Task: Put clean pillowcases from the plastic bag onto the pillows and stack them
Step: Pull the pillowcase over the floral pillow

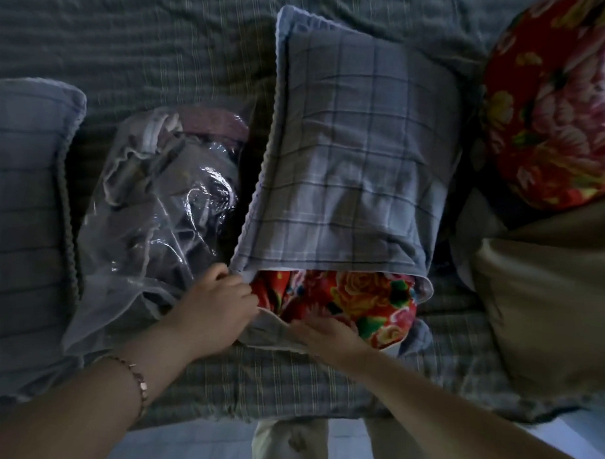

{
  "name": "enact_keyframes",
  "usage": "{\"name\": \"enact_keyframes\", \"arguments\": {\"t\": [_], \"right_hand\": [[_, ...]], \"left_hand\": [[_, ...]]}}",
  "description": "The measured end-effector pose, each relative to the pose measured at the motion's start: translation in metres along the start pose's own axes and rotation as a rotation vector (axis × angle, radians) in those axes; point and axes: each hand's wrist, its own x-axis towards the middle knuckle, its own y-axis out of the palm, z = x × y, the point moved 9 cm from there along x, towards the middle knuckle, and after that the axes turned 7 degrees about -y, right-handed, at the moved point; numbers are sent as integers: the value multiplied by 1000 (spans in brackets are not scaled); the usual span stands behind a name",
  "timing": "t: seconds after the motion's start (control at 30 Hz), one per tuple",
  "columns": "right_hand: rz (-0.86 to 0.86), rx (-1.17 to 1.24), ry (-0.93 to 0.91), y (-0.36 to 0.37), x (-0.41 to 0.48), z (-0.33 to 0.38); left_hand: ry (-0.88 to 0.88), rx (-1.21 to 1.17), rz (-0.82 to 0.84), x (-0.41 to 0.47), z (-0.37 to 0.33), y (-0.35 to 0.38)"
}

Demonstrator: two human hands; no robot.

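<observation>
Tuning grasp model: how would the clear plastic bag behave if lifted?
The plastic bag likely goes floppy: its film is crumpled and slack round the cloth inside. Probably slippery, judging by glossy highlights.

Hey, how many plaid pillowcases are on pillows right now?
2: one plaid pillowcase at the left edge, another in the centre, with a floral pillow poking out of its open end. Others may lie hidden in the plastic bag.
</observation>
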Motion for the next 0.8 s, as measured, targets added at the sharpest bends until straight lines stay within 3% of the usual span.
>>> {"name": "enact_keyframes", "arguments": {"t": [0.1, 0.2, 0.3, 0.4, 0.43, 0.53, 0.63, 0.7, 0.8], "right_hand": [[-61, -326, 112, -26, -56, -49], [-309, -676, 162, -71, -103, -87], [-502, -675, -77, -87, -125, -76], [-435, -625, -213, -72, -131, -59], [-437, -639, -218, -73, -134, -57], [-482, -656, -206, -86, -144, -63], [-520, -669, -206, -93, -148, -76], [-505, -640, -199, -93, -148, -81], [-476, -578, -208, -89, -152, -82]], "left_hand": [[-101, -8, 4, 15, -3, -5], [-63, 87, 112, 46, -40, -14], [-26, 78, 238, 82, -96, -9], [245, -69, 73, 106, -173, -21], [233, -54, 143, 116, -187, -11], [-22, 100, 403, 141, -197, 16], [-1, 164, 471, 152, -207, 27], [31, -35, 440, 147, -201, 13], [-69, -695, 407, 117, -187, -10]]}}
